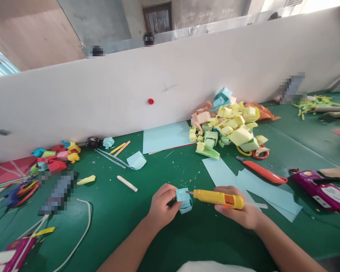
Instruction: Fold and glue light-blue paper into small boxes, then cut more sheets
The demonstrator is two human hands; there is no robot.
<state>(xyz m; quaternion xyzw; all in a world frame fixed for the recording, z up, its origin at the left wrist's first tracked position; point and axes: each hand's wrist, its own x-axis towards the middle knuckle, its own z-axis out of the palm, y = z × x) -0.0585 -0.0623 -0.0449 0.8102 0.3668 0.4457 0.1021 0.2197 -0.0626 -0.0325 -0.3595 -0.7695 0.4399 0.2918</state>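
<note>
Between the thumb and fingers of my left hand [163,207] is a small folded light-blue paper piece [184,200]. My right hand [238,215] is closed around a yellow glue gun [215,197], which lies level and points left. Its dark nozzle reaches the paper piece's upper right edge; whether it touches cannot be made out. A clear glue stick [259,205] sticks out of the gun's back end. Light-blue paper sheets [272,190] lie just beyond my right hand.
Folded yellow, green, pink and blue paper pieces [232,121] are heaped by the white partition [102,98]. A red utility knife [265,170] and a purple device [320,190] lie right. Leftward are a white stick [127,183], a phone [59,192] and a white cable [89,215].
</note>
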